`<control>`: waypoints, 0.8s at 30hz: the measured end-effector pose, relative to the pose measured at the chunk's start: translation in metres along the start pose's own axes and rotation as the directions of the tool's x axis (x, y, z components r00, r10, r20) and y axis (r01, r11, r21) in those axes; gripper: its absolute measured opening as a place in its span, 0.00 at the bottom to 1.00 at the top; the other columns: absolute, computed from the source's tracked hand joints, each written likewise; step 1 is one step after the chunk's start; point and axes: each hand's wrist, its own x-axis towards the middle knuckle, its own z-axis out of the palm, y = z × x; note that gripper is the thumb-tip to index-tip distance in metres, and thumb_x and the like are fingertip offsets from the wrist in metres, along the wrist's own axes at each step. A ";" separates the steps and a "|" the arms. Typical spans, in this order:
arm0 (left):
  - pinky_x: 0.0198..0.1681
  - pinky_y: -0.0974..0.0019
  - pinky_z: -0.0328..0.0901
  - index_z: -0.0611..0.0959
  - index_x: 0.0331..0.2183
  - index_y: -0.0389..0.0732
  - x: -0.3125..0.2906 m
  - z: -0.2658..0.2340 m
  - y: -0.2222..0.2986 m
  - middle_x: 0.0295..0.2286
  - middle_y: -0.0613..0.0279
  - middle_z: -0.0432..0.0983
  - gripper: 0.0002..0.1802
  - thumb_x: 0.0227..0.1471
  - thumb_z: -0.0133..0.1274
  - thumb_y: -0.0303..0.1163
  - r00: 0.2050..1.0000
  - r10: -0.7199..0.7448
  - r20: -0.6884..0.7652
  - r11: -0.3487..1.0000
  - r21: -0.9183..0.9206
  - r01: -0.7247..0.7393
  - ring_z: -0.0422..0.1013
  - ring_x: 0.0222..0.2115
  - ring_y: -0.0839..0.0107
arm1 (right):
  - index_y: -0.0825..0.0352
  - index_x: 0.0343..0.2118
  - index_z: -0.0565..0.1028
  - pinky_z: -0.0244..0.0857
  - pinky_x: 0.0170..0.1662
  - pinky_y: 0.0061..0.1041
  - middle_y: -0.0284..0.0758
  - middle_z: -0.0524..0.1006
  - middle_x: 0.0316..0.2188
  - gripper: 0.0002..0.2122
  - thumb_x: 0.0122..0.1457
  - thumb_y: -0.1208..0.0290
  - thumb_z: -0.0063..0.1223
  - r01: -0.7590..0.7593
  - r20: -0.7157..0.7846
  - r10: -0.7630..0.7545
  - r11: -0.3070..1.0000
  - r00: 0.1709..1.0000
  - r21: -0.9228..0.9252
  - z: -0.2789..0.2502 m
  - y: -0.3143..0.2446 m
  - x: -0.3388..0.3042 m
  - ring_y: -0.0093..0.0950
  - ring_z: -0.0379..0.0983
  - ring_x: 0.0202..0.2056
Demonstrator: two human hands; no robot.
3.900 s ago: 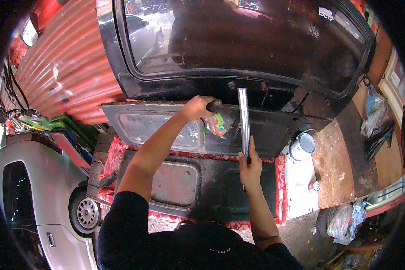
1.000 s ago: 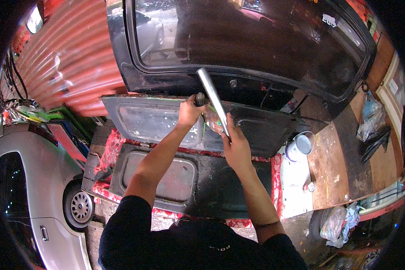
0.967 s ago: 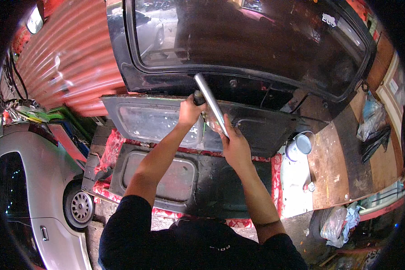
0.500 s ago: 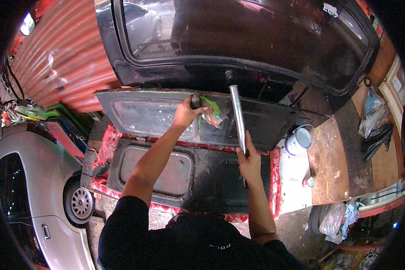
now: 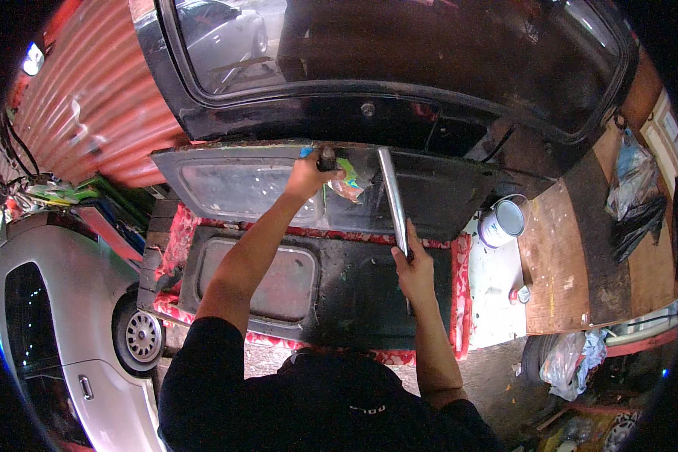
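Observation:
My left hand (image 5: 306,179) is closed around a short dark cylindrical piece (image 5: 327,158) at the top edge of a standing black panel (image 5: 437,192). A crumpled plastic wrapper (image 5: 348,184), green, orange and clear, hangs beside those fingers; whether they pinch it too is unclear. Gripped near its lower end by my right hand (image 5: 416,273), a shiny metal tube (image 5: 392,192) slants up in front of the same panel. Below it lies a second black panel (image 5: 354,290) with a framed recess at its left, on a red-and-white patterned cloth (image 5: 461,301).
Behind the panels rises a black vehicle door with a window (image 5: 429,60). A paint can (image 5: 502,224) stands on the white board at the right, next to plywood (image 5: 561,264). Plastic bags (image 5: 633,181) hang farther right. At left are a silver car (image 5: 75,301) and red corrugated sheeting (image 5: 98,98).
The whole view has shifted slightly. My left hand has turned a little around the dark piece, and a blue bit now shows by its fingers. My right hand keeps its hold on the tube.

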 end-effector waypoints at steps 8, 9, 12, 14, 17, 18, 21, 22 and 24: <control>0.42 0.56 0.71 0.78 0.46 0.35 -0.006 -0.001 -0.003 0.36 0.45 0.80 0.38 0.37 0.71 0.49 0.999 -0.037 0.004 0.995 0.095 0.037 0.78 0.39 0.52 | 0.66 0.65 0.60 0.61 0.55 0.25 0.48 0.71 0.56 0.30 0.59 0.78 0.54 -0.057 0.070 0.055 0.998 0.996 0.021 0.005 -0.028 0.021 0.31 0.69 0.56; 0.42 0.55 0.70 0.78 0.45 0.34 -0.008 -0.002 0.009 0.36 0.44 0.80 0.36 0.39 0.70 0.48 0.998 -0.061 0.018 0.995 0.075 0.059 0.77 0.39 0.49 | 0.65 0.65 0.60 0.62 0.54 0.25 0.48 0.72 0.56 0.30 0.59 0.78 0.54 -0.024 0.056 0.023 1.000 0.998 0.009 0.004 -0.025 0.021 0.31 0.70 0.55; 0.42 0.53 0.70 0.79 0.42 0.33 -0.010 -0.003 0.000 0.37 0.43 0.79 0.33 0.40 0.68 0.47 0.999 -0.040 0.032 0.997 0.072 0.038 0.76 0.40 0.46 | 0.64 0.66 0.58 0.66 0.50 0.28 0.49 0.73 0.53 0.30 0.59 0.78 0.53 0.199 0.017 -0.198 0.978 0.980 -0.059 0.014 -0.020 0.027 0.32 0.73 0.49; 0.42 0.53 0.70 0.79 0.41 0.32 -0.009 0.000 -0.012 0.37 0.42 0.79 0.32 0.41 0.68 0.46 0.999 -0.016 0.033 0.995 0.096 0.013 0.76 0.39 0.45 | 0.63 0.66 0.57 0.67 0.47 0.31 0.49 0.74 0.50 0.31 0.60 0.78 0.53 0.204 0.023 -0.203 0.979 0.979 -0.027 0.018 -0.036 0.030 0.33 0.75 0.46; 0.43 0.54 0.70 0.79 0.41 0.34 -0.008 0.006 -0.013 0.38 0.43 0.79 0.30 0.40 0.68 0.45 0.999 0.022 0.024 0.991 0.131 -0.025 0.76 0.39 0.47 | 0.62 0.66 0.55 0.69 0.48 0.39 0.53 0.75 0.43 0.32 0.59 0.75 0.53 0.233 0.048 -0.228 0.951 0.972 -0.201 0.024 -0.045 0.027 0.52 0.73 0.45; 0.43 0.54 0.71 0.80 0.42 0.34 -0.008 0.008 -0.011 0.37 0.44 0.79 0.31 0.40 0.69 0.44 0.998 0.057 0.016 0.989 0.132 -0.058 0.77 0.39 0.48 | 0.58 0.67 0.53 0.69 0.41 0.45 0.51 0.75 0.35 0.33 0.60 0.75 0.51 0.307 0.023 -0.312 0.912 0.950 -0.274 0.031 -0.037 0.029 0.50 0.74 0.36; 0.43 0.55 0.71 0.79 0.43 0.36 -0.006 0.006 -0.007 0.38 0.46 0.80 0.31 0.39 0.70 0.43 0.998 0.052 0.038 0.989 0.133 -0.057 0.77 0.40 0.50 | 0.54 0.68 0.52 0.69 0.39 0.47 0.52 0.75 0.36 0.34 0.60 0.75 0.50 0.206 0.225 -0.127 0.903 0.966 -0.378 0.028 -0.028 0.054 0.50 0.74 0.36; 0.44 0.55 0.71 0.79 0.44 0.36 -0.005 0.005 -0.005 0.38 0.46 0.80 0.31 0.39 0.70 0.43 0.998 0.034 0.053 0.990 0.132 -0.041 0.77 0.40 0.51 | 0.53 0.68 0.53 0.69 0.41 0.45 0.51 0.75 0.36 0.33 0.60 0.75 0.51 0.210 0.199 -0.140 0.895 0.970 -0.393 0.022 -0.028 0.045 0.50 0.74 0.37; 0.44 0.55 0.71 0.79 0.44 0.37 -0.007 0.005 -0.004 0.38 0.47 0.80 0.31 0.39 0.69 0.42 0.999 0.001 0.053 0.998 0.065 -0.004 0.77 0.41 0.51 | 0.54 0.67 0.54 0.68 0.43 0.43 0.50 0.75 0.36 0.33 0.60 0.75 0.51 0.274 0.081 -0.261 0.918 0.962 -0.287 0.018 -0.035 0.042 0.50 0.74 0.38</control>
